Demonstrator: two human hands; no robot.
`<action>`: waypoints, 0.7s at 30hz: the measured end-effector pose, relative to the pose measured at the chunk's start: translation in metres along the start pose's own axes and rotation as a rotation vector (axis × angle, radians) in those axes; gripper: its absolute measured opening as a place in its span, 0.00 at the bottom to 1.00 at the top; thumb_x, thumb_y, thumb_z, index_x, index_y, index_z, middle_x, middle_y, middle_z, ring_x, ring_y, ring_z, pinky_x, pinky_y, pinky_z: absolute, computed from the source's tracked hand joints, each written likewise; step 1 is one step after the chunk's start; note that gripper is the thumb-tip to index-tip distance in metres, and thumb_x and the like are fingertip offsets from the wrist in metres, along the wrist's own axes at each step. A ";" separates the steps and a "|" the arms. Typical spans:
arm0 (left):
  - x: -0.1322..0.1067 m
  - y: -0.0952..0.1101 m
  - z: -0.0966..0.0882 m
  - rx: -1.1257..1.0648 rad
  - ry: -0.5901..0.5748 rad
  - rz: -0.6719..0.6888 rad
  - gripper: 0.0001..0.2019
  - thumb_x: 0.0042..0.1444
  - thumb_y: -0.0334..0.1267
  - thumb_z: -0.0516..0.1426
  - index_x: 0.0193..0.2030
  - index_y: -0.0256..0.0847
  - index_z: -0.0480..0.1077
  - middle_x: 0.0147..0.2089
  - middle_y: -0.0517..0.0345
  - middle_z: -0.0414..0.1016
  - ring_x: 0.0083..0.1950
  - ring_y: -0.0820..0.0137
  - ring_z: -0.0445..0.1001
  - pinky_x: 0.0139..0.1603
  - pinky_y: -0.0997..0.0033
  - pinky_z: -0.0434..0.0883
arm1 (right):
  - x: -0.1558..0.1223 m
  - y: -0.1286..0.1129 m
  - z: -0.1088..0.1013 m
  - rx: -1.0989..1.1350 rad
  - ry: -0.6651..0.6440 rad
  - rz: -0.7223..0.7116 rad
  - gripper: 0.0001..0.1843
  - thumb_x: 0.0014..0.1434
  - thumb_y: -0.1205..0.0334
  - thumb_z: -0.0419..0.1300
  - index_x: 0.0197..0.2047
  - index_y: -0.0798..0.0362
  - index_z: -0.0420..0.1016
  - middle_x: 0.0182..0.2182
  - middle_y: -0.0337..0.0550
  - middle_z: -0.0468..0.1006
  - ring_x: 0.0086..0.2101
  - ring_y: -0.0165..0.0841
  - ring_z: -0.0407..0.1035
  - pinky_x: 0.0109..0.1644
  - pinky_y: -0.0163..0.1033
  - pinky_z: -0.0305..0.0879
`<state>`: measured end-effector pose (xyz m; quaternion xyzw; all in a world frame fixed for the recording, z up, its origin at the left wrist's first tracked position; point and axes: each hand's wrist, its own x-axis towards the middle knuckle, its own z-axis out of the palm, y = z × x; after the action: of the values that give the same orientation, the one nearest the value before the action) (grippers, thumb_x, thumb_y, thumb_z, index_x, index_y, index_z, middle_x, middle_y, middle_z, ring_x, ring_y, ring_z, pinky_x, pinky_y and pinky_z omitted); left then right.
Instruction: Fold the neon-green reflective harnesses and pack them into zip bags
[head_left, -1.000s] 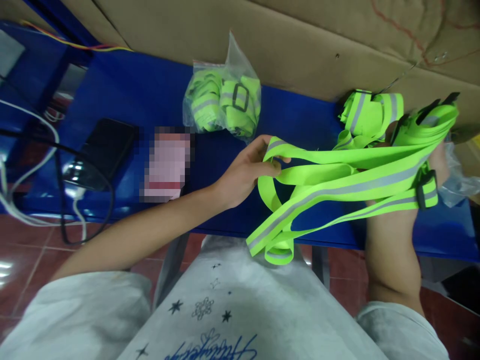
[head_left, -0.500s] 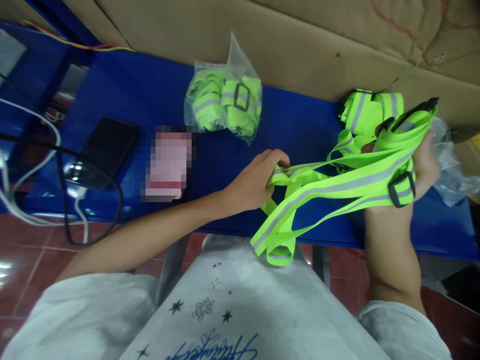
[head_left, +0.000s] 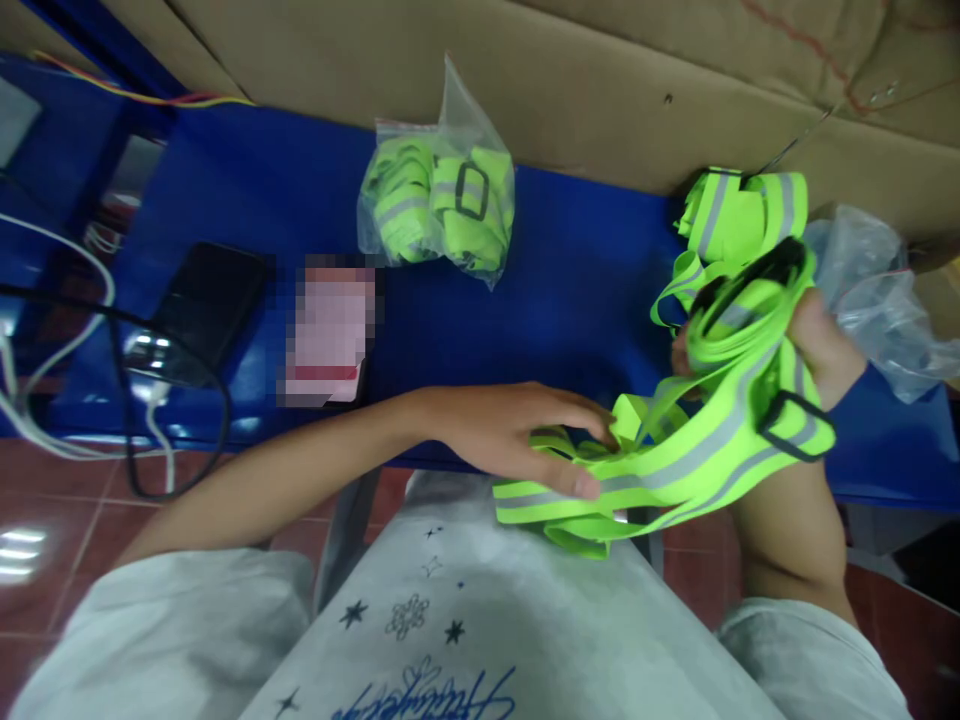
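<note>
A neon green reflective strap vest point(head_left: 675, 470) with grey stripes and black buckles stretches between my two hands over the front edge of the blue table point(head_left: 577, 270). My left hand point(head_left: 525, 435) lies on the gathered loops at the lower end, its fingers closed on the straps. My right hand point(head_left: 814, 340) grips the bunched upper end, with a black buckle hanging just below it. Another folded green vest point(head_left: 739, 210) lies on the table behind my right hand.
A clear bag holding a packed green vest point(head_left: 439, 205) lies at the table's back middle. A crumpled empty plastic bag point(head_left: 877, 290) sits at the right. A black phone point(head_left: 202, 305), cables point(head_left: 142, 420) and a blurred pink item point(head_left: 326, 335) are at the left. Cardboard point(head_left: 600, 90) stands behind.
My left hand moved down and toward me, gathering the loose loops near the table's front edge. My right hand drew left and lower with the bunched end, so the straps are shorter between them.
</note>
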<state>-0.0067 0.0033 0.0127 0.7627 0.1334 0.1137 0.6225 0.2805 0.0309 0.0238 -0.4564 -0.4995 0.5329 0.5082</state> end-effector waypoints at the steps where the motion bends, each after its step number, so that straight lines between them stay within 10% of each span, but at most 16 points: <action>1: 0.000 -0.002 0.000 0.068 0.095 0.026 0.23 0.64 0.59 0.59 0.51 0.41 0.78 0.61 0.45 0.78 0.64 0.56 0.76 0.64 0.59 0.70 | -0.002 0.001 0.004 -0.002 -0.037 0.019 0.27 0.54 0.34 0.66 0.39 0.52 0.84 0.27 0.45 0.82 0.25 0.42 0.77 0.29 0.49 0.78; 5: -0.002 -0.014 0.001 0.283 0.551 0.098 0.27 0.66 0.63 0.53 0.37 0.40 0.78 0.46 0.43 0.80 0.50 0.58 0.79 0.54 0.58 0.72 | -0.010 0.007 0.026 -0.105 -0.136 -0.024 0.19 0.58 0.41 0.67 0.35 0.49 0.84 0.25 0.38 0.79 0.22 0.34 0.72 0.26 0.41 0.71; 9: 0.001 -0.018 0.005 0.174 0.789 0.100 0.27 0.62 0.59 0.61 0.58 0.40 0.73 0.61 0.42 0.76 0.62 0.56 0.75 0.64 0.56 0.70 | -0.019 0.010 0.037 -0.417 -0.205 -0.327 0.11 0.63 0.51 0.67 0.46 0.43 0.86 0.28 0.35 0.81 0.23 0.29 0.71 0.26 0.35 0.69; 14: 0.009 -0.013 0.012 -0.234 0.614 0.037 0.47 0.53 0.50 0.72 0.76 0.54 0.55 0.71 0.49 0.68 0.70 0.54 0.70 0.69 0.54 0.71 | -0.032 0.004 0.043 -0.696 -0.290 -0.629 0.26 0.61 0.56 0.70 0.63 0.37 0.79 0.47 0.39 0.86 0.37 0.40 0.83 0.41 0.43 0.81; 21: 0.008 -0.011 0.004 -0.214 0.482 -0.019 0.23 0.56 0.52 0.69 0.52 0.39 0.77 0.42 0.57 0.81 0.40 0.69 0.77 0.40 0.73 0.71 | -0.042 0.001 0.046 -0.732 -0.247 -0.679 0.29 0.64 0.59 0.67 0.67 0.32 0.74 0.48 0.35 0.86 0.36 0.37 0.83 0.39 0.40 0.82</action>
<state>0.0012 0.0041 0.0013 0.6423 0.2719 0.2997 0.6509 0.2375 -0.0139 0.0257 -0.3499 -0.8297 0.1781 0.3968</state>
